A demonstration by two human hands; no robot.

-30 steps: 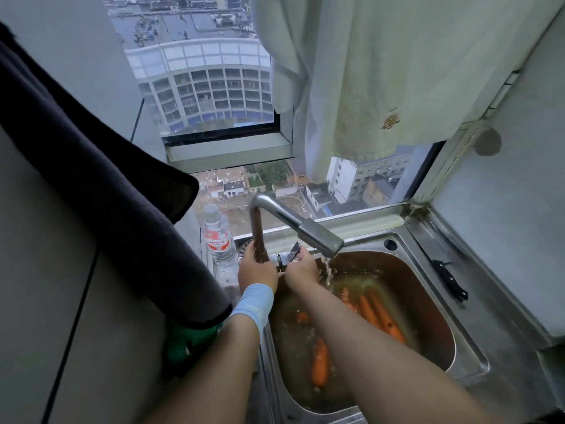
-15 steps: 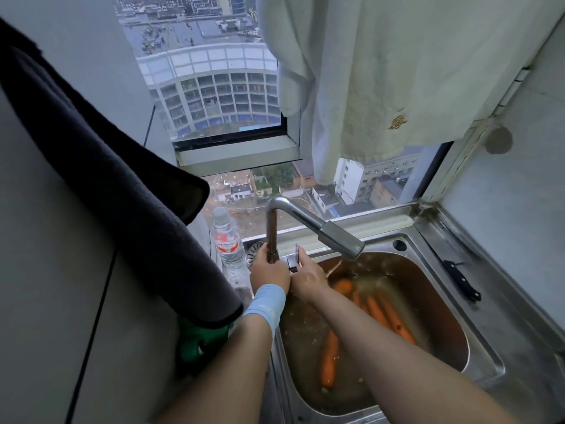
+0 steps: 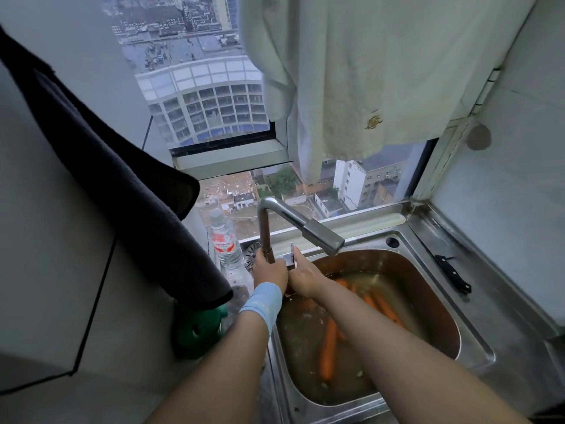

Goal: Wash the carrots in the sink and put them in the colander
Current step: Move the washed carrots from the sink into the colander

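Several orange carrots (image 3: 327, 347) lie under murky water in the steel sink (image 3: 477, 347). More carrots (image 3: 383, 306) lie at the basin's far side, partly hidden by my right forearm. My left hand (image 3: 270, 270), with a blue wristband, grips the base of the tap (image 3: 305, 223). My right hand (image 3: 302, 275) grips the tap's lever (image 3: 289, 258) with fingers curled round it. No water runs from the spout. No colander is in view.
A black-handled knife (image 3: 452, 273) lies on the steel drainboard to the right. A plastic water bottle (image 3: 223, 240) and a sink strainer (image 3: 251, 254) stand behind the tap. A green object (image 3: 198, 332) sits left of the sink under a hanging dark cloth (image 3: 122, 185). A white towel (image 3: 367, 71) hangs above.
Water ran from the spout a second ago; now it has stopped. My right hand stayed on the lever. The view has shifted slightly.
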